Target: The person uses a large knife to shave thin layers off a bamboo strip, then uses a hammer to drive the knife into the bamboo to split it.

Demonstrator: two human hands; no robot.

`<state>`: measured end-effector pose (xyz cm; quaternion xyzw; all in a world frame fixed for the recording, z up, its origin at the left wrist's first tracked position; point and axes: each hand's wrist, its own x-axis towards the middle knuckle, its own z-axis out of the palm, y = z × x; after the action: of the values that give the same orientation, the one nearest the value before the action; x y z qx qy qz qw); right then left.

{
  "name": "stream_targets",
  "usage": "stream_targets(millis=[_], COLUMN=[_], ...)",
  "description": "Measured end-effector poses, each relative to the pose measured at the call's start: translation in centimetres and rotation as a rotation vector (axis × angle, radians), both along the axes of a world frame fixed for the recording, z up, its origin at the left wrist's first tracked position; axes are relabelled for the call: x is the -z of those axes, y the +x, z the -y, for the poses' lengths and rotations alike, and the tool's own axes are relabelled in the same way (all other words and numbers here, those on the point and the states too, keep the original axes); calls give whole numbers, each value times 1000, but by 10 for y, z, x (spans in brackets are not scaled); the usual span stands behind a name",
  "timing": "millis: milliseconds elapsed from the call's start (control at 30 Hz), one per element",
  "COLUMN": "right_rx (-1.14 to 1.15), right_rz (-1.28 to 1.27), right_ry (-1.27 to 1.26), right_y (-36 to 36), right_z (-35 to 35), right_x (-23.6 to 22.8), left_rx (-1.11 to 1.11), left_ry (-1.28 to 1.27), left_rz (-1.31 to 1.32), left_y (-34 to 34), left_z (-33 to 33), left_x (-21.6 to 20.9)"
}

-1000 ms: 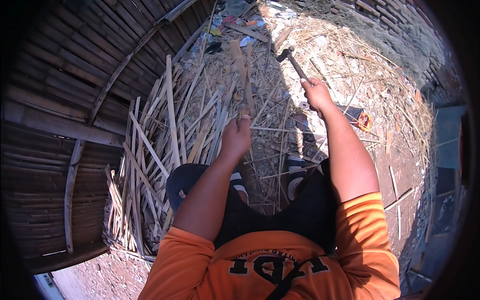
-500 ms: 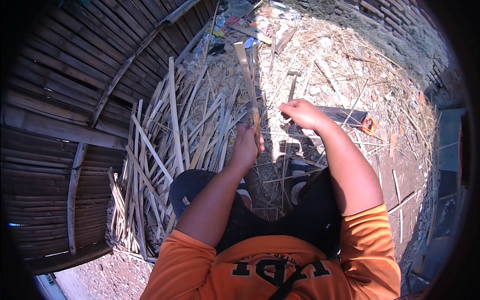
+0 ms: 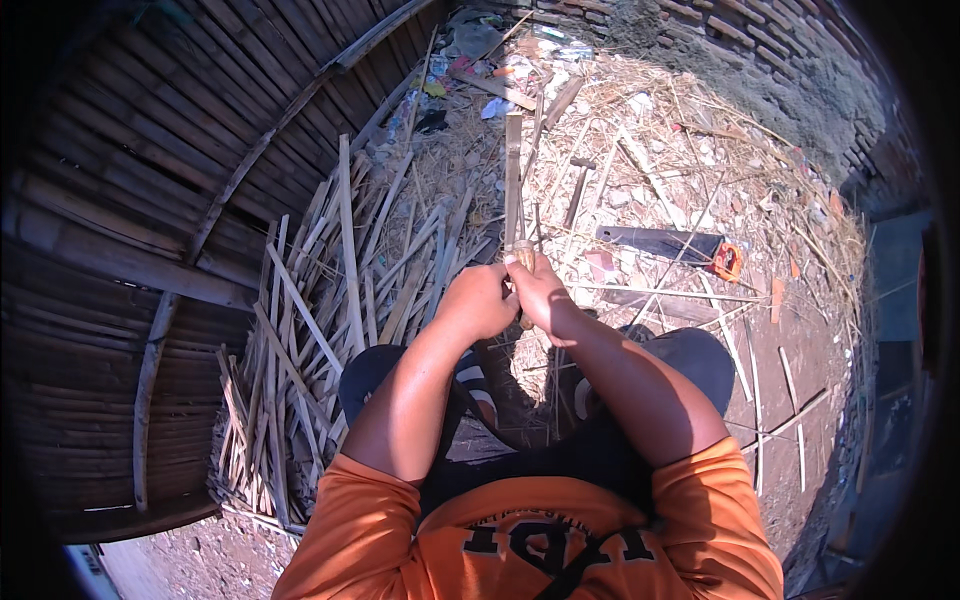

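The saw [image 3: 662, 241] has a charcoal blade and an orange-and-black handle. Left of it: hammer [image 3: 577, 197], dark brown; rounded piece [image 3: 525, 255], mottled tan; long flat piece [image 3: 513, 175], dull brown. Farther left of the saw: stick pile [image 3: 351, 250], pale straw to grey-tan; bamboo wall [image 3: 90, 330], dark brown with close parallel bands. Beyond the saw: straw [image 3: 740, 125], gold; brick wall [image 3: 765, 45], brown and grey in coursed rows. Nearer than the saw: trousers [image 3: 685, 362], near-black; shirt [image 3: 580, 492], orange with black lettering.
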<state>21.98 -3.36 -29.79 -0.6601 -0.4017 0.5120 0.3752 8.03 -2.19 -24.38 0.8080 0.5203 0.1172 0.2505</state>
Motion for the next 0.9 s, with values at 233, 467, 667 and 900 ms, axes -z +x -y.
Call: stream_targets(millis=[233, 467, 667, 900], right_rx=[-92, -266, -297, -285], right_rz=[406, 571, 495, 246], right_ry=[185, 196, 132, -2], right_y=[23, 22, 28, 40], right_z=[8, 16, 7, 1], right_x=[-9, -19, -26, -43], left_rx=[-403, -409, -321, -328], left_ry=[355, 400, 463, 445], left_rz=[526, 784, 812, 824], left_y=[0, 0, -21, -17], left_z=[-67, -87, -89, -91], left_x=[-54, -51, -42, -43])
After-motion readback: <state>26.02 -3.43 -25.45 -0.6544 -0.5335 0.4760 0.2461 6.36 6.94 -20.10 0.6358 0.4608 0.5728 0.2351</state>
